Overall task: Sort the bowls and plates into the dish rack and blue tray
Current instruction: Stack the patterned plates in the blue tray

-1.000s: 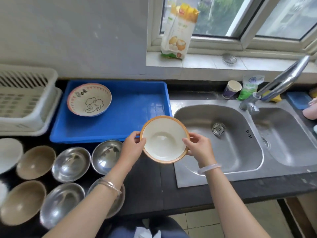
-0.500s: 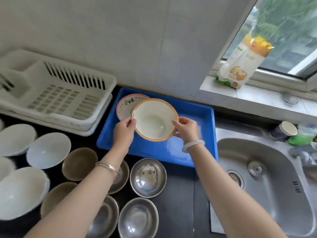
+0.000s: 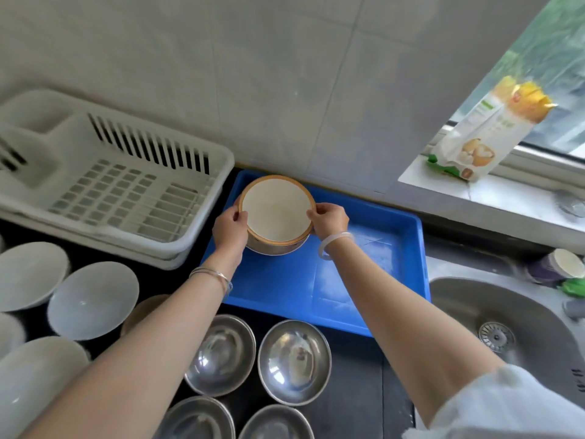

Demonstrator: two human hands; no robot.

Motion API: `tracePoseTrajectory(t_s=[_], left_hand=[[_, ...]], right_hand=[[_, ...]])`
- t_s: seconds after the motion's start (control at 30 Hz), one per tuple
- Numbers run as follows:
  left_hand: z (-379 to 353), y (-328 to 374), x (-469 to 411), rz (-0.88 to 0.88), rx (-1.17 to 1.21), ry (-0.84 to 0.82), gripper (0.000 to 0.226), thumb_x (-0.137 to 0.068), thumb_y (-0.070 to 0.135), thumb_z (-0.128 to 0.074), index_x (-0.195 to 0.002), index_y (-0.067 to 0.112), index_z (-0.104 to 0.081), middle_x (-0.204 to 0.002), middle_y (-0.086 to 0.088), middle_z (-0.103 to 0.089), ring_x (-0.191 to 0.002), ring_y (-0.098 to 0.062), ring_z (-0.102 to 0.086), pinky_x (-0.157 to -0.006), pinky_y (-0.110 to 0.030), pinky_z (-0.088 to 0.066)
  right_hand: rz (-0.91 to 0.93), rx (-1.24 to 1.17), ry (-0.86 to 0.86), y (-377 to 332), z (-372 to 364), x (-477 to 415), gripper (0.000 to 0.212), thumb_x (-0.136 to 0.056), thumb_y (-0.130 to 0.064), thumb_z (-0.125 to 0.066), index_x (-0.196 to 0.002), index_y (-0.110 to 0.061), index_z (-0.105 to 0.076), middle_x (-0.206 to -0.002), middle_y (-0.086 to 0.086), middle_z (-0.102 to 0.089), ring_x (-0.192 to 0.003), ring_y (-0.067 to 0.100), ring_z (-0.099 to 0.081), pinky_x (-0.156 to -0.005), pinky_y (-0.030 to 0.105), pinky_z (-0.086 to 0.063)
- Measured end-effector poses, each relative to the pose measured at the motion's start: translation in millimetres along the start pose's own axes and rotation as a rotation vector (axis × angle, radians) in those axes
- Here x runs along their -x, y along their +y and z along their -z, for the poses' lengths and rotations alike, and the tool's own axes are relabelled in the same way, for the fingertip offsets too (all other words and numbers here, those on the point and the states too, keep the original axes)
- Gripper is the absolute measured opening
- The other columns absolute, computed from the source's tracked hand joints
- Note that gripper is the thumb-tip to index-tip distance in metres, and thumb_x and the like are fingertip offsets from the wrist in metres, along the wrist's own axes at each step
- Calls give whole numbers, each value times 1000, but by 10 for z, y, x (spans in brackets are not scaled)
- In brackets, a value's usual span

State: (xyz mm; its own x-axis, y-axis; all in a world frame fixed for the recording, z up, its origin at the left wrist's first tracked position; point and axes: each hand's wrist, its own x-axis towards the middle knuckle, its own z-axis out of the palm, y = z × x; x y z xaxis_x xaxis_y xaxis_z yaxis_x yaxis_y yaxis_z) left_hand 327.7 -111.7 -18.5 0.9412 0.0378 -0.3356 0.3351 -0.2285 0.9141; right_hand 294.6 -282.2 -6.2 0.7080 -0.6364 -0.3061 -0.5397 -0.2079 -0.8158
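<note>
Both hands, left hand (image 3: 229,228) and right hand (image 3: 329,218), pinch opposite rims of the orange-rimmed bowl (image 3: 277,210), apparently nesting it into another bowl (image 3: 275,248) in the blue tray (image 3: 364,280)'s far-left corner, likely to save space. Beside it, one empty dish rack (image 3: 110,185); four steel bowls (image 3: 294,361) wait nearest.

the bowl (image 3: 277,208) is cream with an orange-brown rim, over a blue tray (image 3: 373,280). far left, the rack (image 3: 104,182) is white; near bowls (image 3: 294,361) are silver.
</note>
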Motion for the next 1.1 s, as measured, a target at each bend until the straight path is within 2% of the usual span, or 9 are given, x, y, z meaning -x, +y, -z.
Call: tracePoseTrajectory(t_s=[0.17, 0.3, 0.47, 0.6, 0.7, 0.8, 0.87, 0.97, 1.1], left_hand=[[-33, -91, -109, 26, -1, -12, 27, -95, 16, -44, -116, 12, -62, -113, -10, -64, -95, -23, -56, -83, -37, -47], [-42, -137, -147, 21, -21, -2, 26, -95, 16, -45, -114, 11, -62, -113, -10, -64, -97, -24, -57, -82, -34, -47], [-61, -169, -141, 14, -30, 51, 24, -94, 12, -47, -111, 9, -64, -110, -10, -66, -99, -25, -59, -81, -32, -46], [-81, -155, -124, 1, -32, 65, 26, -94, 11, -46, -113, 9, -63, -111, -9, -66, -96, -22, -58, -81, -31, -45], [-55, -156, -95, 10, -13, 39, 26, -93, 13, -47, -115, 12, -62, -108, -6, -66, -98, -23, -59, -80, -30, -45], [30, -183, 23, 29, 39, -19, 29, -93, 17, -50, -120, 11, -59, -102, 0, -62, -105, -23, -58, -91, -36, -48], [123, -222, 185, 45, 65, -74, 35, -93, 21, -51, -126, 11, -54, -112, 0, -61, -108, -19, -57, -98, -38, -47], [270, -336, 574, 61, 21, -121, 41, -91, 23, -55, -130, 12, -50, -112, 1, -60, -99, -15, -59, -92, -33, -48], [427, -562, 1281, 102, -17, -164, 24, -89, 14, -59, -112, 7, -60, -94, -5, -65, -86, -20, -63, -83, -33, -51]], right_hand=[[21, 78, -1, 41, -58, -27, 17, -87, -8, -56, -92, -2, -70, -92, 19, -71, -88, 37, -67, -80, 50, -57], [27, 106, 2, 82, -90, -12, 17, -89, -10, -54, -96, -5, -70, -92, 15, -71, -85, 32, -67, -81, 44, -58], [43, 110, -20, 103, -117, 10, 20, -91, -10, -53, -103, -5, -68, -94, 13, -70, -86, 31, -66, -81, 43, -57], [54, 126, -56, 119, -109, 40, 21, -92, -12, -51, -104, -6, -67, -96, 14, -70, -86, 30, -65, -74, 34, -53], [42, 111, -103, 118, -65, 87, 25, -93, -17, -49, -107, -6, -66, -96, 13, -70, -85, 26, -63, -81, 40, -53], [43, 52, -119, 129, 62, 218, 30, -93, -20, -50, -118, -9, -62, -111, 11, -68, -98, 25, -63, -91, 43, -53], [75, 13, -109, 177, 203, 378, 31, -93, -22, -52, -121, -10, -59, -114, 9, -67, -103, 25, -63, -92, 43, -52], [110, -20, -121, 343, 442, 692, 27, -93, -22, -51, -117, -12, -60, -107, 8, -66, -92, 22, -66, -85, 39, -55], [90, -29, -122, 726, 681, 1216, 11, -91, -18, -52, -95, -17, -63, -92, 6, -68, -74, 17, -66, -71, 36, -55]])
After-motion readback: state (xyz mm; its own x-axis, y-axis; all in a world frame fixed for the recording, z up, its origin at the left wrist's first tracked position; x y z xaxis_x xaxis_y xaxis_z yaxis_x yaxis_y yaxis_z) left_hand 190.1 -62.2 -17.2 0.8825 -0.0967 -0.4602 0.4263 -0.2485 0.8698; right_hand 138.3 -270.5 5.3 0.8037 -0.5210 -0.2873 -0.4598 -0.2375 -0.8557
